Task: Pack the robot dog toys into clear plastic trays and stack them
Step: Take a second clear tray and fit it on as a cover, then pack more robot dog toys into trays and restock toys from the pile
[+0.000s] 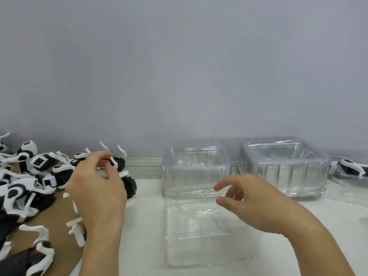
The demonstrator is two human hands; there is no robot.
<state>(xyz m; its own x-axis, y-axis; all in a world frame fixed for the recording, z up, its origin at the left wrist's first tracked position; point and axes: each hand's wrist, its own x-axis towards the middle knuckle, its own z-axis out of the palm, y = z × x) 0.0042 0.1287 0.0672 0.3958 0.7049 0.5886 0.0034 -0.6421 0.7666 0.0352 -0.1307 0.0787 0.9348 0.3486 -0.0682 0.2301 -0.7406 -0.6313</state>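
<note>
Left hand [97, 188] pinching, seemingly, robot dog toy [119, 166] (pile's edge); right hand [251, 202] relaxed over clear tray [209, 236].

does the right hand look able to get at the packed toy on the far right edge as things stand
Probably yes. The right hand hovers over the near clear plastic tray, holding nothing, and the bare white table lies between it and the black-and-white robot dog toy. The tall clear tray stack sits further back.
</note>
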